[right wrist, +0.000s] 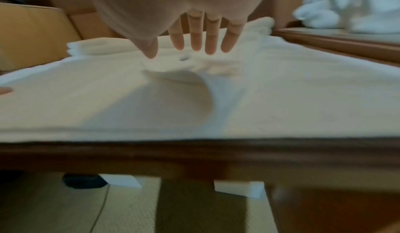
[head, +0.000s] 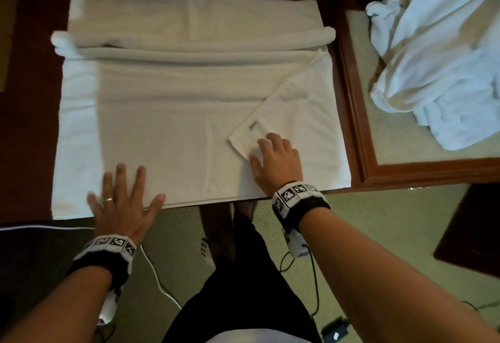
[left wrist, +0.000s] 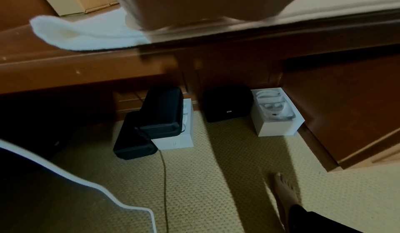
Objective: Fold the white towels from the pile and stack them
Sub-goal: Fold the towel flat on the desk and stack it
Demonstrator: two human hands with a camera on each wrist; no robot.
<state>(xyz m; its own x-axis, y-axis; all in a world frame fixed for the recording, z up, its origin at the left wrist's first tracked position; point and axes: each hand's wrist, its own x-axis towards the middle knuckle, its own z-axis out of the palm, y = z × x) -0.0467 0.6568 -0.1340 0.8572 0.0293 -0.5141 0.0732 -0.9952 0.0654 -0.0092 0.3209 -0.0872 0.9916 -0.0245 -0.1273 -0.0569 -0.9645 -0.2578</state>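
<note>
Towel (head: 167,115) is spread flat on the table (head: 349,104), under both hands, near edge running along the table edge closest to the person. One corner (head: 259,131) is flipped back diagonally, lying right under the right hand (head: 276,161).

Step in hand, as I read it: flatten that stray corner and square the towel before the next fold. To do it well: pin the near edge with the left hand (head: 121,202), sweep the corner out to the right with the other, away from the body, until its hem lines up with the right-side edge. Smooth outward, not inward, or the cloth bunches.

Pose: left palm down, fingers spread wide, flat on the near-left edge, gripping nothing. Right palm down too, fingers (right wrist: 195,36) straight and fanned in the right wrist view, tips at the corner; pressing or just above it, can't tell. Both forearms reach straight in from the near side.

Folded towels (head: 108,26) sit past the fingertips at the far side. Pile (head: 438,53) of unfolded ones is off to the right, well apart from the right hand, on another surface.
</note>
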